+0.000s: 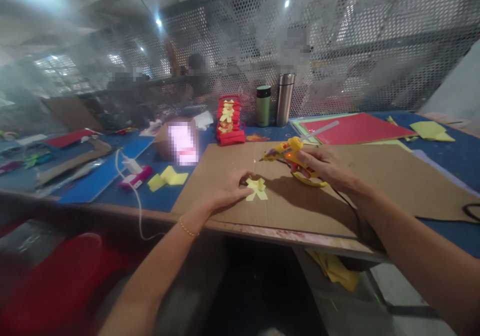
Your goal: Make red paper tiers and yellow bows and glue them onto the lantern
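In my right hand [322,163] is a yellow hot glue gun [290,151], with a clear glue stick [320,132] jutting from its back and an orange light lit on its side. Its nozzle points left, above the cardboard sheet [225,158]. My left hand [236,188] rests on the cardboard with fingers closed at the left edge of a pale yellow paper cutout [257,190], which has several splayed arms. The cutout lies below and left of the nozzle, apart from it. My left fingertips are partly hidden.
Behind the cardboard are a red paper piece with yellow cutouts [227,121], a green tumbler [263,106] and a steel flask [285,100]. Red paper [360,128] lies at the right. A lit phone [183,143], yellow scraps [168,177] and a pink power strip [137,177] are left.
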{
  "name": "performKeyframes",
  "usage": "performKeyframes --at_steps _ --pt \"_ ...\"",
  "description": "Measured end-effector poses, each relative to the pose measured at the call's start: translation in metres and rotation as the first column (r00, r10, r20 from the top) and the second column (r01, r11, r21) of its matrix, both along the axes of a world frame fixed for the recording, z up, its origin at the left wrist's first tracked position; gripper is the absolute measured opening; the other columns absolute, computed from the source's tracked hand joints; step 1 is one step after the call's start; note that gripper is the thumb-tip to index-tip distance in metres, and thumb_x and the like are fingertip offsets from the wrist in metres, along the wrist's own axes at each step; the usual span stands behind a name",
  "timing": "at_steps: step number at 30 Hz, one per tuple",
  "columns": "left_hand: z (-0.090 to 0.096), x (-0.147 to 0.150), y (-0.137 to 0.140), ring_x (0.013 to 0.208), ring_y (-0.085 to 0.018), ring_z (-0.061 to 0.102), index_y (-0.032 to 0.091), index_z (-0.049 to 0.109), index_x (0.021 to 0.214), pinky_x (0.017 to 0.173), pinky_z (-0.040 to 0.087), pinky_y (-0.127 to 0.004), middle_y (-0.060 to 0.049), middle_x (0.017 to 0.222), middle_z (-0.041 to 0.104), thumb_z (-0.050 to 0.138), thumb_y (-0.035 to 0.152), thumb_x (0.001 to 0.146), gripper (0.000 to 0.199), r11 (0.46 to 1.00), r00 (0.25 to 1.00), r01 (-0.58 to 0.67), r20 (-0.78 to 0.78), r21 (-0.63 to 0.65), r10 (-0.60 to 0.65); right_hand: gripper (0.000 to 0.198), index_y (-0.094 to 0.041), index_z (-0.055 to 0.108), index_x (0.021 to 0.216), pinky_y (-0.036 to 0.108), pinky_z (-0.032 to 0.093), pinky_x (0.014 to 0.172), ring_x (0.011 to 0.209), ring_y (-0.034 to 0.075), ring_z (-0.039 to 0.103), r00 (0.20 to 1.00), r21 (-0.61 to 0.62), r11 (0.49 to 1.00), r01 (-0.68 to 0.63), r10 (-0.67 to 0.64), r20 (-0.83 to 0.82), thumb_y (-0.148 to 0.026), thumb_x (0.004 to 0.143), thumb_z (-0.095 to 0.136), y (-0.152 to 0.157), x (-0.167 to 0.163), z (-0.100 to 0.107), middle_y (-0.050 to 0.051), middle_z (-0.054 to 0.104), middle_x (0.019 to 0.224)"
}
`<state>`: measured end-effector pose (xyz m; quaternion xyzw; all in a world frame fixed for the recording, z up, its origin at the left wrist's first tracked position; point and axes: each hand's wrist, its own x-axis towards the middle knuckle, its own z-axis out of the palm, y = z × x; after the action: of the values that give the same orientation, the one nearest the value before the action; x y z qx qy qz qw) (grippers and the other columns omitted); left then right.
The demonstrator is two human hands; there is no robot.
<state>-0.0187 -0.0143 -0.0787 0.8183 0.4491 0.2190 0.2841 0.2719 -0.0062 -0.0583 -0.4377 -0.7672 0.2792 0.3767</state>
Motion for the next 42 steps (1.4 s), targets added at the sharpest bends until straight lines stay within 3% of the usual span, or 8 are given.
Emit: performKeyframes --at_steps 10,13,16,20,29,37,42 --pt "0.0 0.0 0.001 0.093 -0.021 0.062 0.016 0.072 0.118 0.087 0.052 -0.037 -0.009 0.108 0.07 0.07 0.033 0.085 0.037 0.995 0.998 -0.017 0.057 -0.095 0.022 0.072 -0.022 0.073 0.076 0.032 0.035 0.052 0.053 0.016 0.051 1.0 -0.058 0.998 -0.01 0.01 -0.003 -0.087 0.091 0.047 -0.006 0.003 0.002 0.004 0.057 0.058" --pt "0.0 -0.001 0.0 0.096 -0.022 0.063 0.016 0.07 0.12 0.087 0.052 -0.036 -0.01 0.111 0.071 0.063 0.039 0.094 0.035 0.994 0.997 -0.021 0.074 -0.106 0.029 0.075 -0.02 0.072 0.075 0.031 0.033 0.052 0.052 0.014 0.048 1.0 -0.065 0.998 -0.025 0.024 -0.018 -0.09 0.089 0.048 -0.008 0.001 0.003 0.003 0.057 0.059" --pt "-0.001 -0.002 0.002 0.104 -0.022 0.064 0.018 0.068 0.122 0.093 0.052 -0.037 -0.01 0.119 0.072 0.054 0.033 0.1 0.03 0.995 0.995 -0.019 0.097 -0.096 0.028 0.076 -0.018 0.072 0.076 0.03 0.03 0.051 0.05 0.012 0.043 1.0 -0.072 0.997 -0.025 0.024 -0.016 -0.089 0.088 0.05 -0.01 -0.001 0.005 0.001 0.054 0.056" --pt "-0.002 -0.003 0.004 0.101 -0.021 0.063 0.018 0.068 0.12 0.094 0.051 -0.037 -0.01 0.114 0.071 0.052 0.021 0.097 0.028 0.998 0.997 -0.037 0.065 -0.054 0.041 0.077 -0.018 0.072 0.077 0.03 0.029 0.051 0.051 0.012 0.043 1.0 -0.083 0.997 -0.005 0.005 0.003 -0.091 0.086 0.05 -0.012 -0.002 0.008 0.0 0.051 0.055" --pt "-0.007 -0.003 0.008 0.089 -0.019 0.06 0.017 0.07 0.116 0.084 0.05 -0.034 -0.007 0.1 0.069 0.056 0.015 0.09 0.03 0.995 0.99 -0.065 0.121 -0.074 0.073 0.076 -0.022 0.072 0.074 0.031 0.03 0.051 0.049 0.013 0.043 1.0 -0.058 0.998 0.004 -0.004 0.004 -0.093 0.086 0.048 -0.009 0.0 0.004 0.001 0.052 0.053" --pt "0.002 0.001 0.008 0.092 -0.019 0.061 0.017 0.071 0.115 0.081 0.05 -0.032 -0.008 0.106 0.071 0.058 0.023 0.093 0.026 0.987 0.986 -0.084 0.131 -0.137 0.102 0.076 -0.023 0.071 0.071 0.033 0.033 0.053 0.051 0.016 0.048 0.997 -0.002 0.998 0.057 -0.057 -0.043 -0.093 0.086 0.044 -0.007 -0.001 0.007 0.002 0.054 0.052" --pt "0.008 -0.002 0.014 0.086 -0.019 0.061 0.018 0.073 0.11 0.074 0.049 -0.031 -0.008 0.101 0.072 0.059 0.024 0.092 0.024 0.988 0.993 -0.032 0.104 -0.152 0.049 0.077 -0.023 0.071 0.07 0.032 0.034 0.053 0.053 0.017 0.052 0.992 0.033 0.995 0.091 -0.087 -0.091 -0.093 0.086 0.045 -0.004 0.003 0.007 0.003 0.057 0.053"
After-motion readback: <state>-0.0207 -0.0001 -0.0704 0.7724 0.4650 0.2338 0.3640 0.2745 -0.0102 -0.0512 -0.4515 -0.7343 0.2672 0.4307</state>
